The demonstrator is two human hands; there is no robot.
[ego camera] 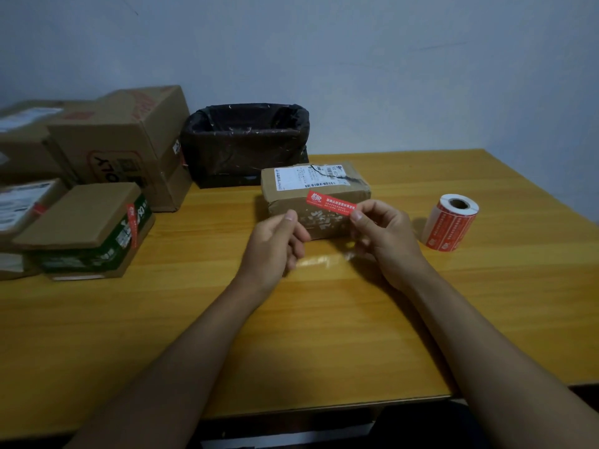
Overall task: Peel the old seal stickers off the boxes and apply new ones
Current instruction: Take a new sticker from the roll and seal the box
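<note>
right hand (385,234) pinches one end of a red seal sticker (331,203) just over the small box (316,199), left hand (275,244) fingers loosely curled, holding nothing, sticker roll (450,223) off to the right.

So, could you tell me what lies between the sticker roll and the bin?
In the head view, the brown box sits between sticker roll and bin.

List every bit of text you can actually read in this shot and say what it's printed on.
"OLY", seen upside down, partly cut off: large cardboard box at the left.
Red seal sticker pinched by the right hand: white characters, too blurred to read.
Shipping label on the small box: barcode and print, too small.
Sticker roll: white print, unreadable.
Green-sided box: white markings, blurred.
</note>
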